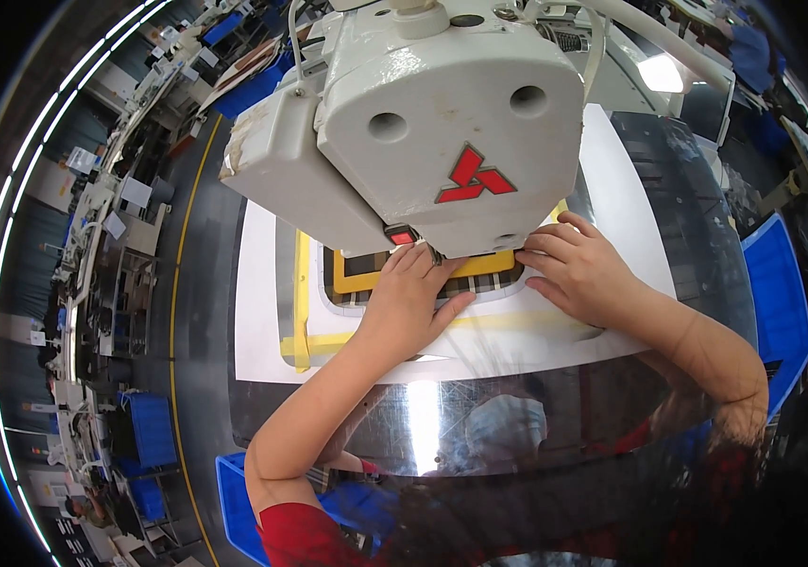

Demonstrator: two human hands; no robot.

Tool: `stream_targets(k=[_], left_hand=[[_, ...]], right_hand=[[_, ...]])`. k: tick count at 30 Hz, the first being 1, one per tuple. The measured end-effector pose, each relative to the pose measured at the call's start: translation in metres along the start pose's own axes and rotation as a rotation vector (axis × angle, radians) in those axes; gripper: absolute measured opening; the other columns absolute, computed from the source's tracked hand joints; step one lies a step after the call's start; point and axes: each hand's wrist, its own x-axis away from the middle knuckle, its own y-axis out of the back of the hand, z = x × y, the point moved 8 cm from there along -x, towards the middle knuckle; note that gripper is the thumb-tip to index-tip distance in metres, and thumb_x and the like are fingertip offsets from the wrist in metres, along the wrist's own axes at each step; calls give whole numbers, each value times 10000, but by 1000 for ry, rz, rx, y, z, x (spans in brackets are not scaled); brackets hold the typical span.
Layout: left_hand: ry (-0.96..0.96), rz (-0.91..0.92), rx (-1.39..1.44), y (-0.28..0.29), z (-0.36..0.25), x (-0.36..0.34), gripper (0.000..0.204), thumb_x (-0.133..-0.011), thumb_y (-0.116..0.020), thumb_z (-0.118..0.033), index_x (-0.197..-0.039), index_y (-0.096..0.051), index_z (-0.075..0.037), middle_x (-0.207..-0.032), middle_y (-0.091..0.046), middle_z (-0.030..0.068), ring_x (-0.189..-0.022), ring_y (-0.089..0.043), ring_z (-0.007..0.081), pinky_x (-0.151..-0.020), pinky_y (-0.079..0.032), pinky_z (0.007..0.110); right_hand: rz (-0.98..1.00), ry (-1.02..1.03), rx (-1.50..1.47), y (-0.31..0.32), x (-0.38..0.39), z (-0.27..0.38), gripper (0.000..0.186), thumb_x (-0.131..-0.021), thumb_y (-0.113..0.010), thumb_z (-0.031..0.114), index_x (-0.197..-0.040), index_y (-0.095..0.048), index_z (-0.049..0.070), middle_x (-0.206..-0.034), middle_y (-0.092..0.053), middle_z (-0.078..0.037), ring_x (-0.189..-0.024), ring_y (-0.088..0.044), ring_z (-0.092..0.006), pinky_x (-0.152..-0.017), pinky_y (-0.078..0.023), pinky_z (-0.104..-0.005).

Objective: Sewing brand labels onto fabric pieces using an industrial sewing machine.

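One red sleeve (298,535) is nearest, on the near side of the sewing machine (451,113) and to its left; beside this sleeve stands a blue bin (234,506). Next comes the dark, shiny tabletop (593,406), which spreads in front of the machine, and then a white sheet (260,312) reaching around and under the machine head. A yellow strip (303,307) runs on this sheet, to the machine's left. Just before the machine, the left hand (408,298) lies palm down, thumb spread apart, its fingertips close to the machine's lower edge. The right hand (574,265) is just right of the machine's lower edge, with bent, slightly parted fingers; I cannot tell if it grips anything. Between the hands, a yellow frame (357,282) and what seems to be checked cloth (503,282) lie under the machine, partly hidden. Farther off, left of the machine, a yellow line (174,321) crosses the floor.
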Motion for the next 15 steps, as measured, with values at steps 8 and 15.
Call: stream_targets(k=[8,15], left_hand=[[-2,-19,40,9,3,12,482,-882,-627,-355,-1223,-589,-16,-1128,-574,208,-1137,-515,380,-1052,-356,459],[53,65,55,8,8,19,553,-862,-642,-396,-1263,-555,-26,-1194,-565,198,-1189,-503,359,-1078,-337,463]], right_hand=[[123,-154,-56,21,11,12,270,-815,-698,177,-1041,-669,33,-1106,-639,-92,-1054,-590,-240,-997,-423,-419],[58,-95,-26,20,36,48,277,-776,-707,119,-1032,-661,21,-1038,-616,-103,-948,-591,-242,-751,-525,-325]])
